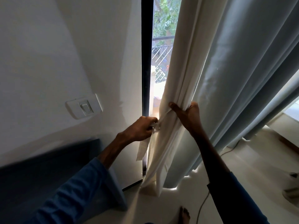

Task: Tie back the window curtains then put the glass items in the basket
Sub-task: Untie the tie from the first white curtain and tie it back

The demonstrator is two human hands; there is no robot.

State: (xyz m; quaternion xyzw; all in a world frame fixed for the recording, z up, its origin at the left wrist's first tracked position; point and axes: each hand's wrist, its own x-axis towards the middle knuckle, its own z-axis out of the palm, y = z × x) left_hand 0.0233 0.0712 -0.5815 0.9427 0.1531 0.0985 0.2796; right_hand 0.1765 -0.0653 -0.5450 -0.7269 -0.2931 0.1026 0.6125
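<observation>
A cream curtain [182,65] hangs gathered beside the dark window frame [146,65], with a pale blue-grey curtain [242,78] to its right. My right hand [187,115] grips the bunched cream folds at waist height, thumb stretched across the front. My left hand [142,128] pinches the cream tie-back strip [143,147] just left of the bundle; the strip runs from my fingers around the folds, and its loose ends dangle below my hand. No glass items or basket are in view.
A white wall with a light switch [85,107] lies to the left. A dark blue headboard or furniture edge [48,167] sits at lower left. A cable [203,201] trails over the pale floor; my bare foot [185,214] stands below. Balcony railing shows outside.
</observation>
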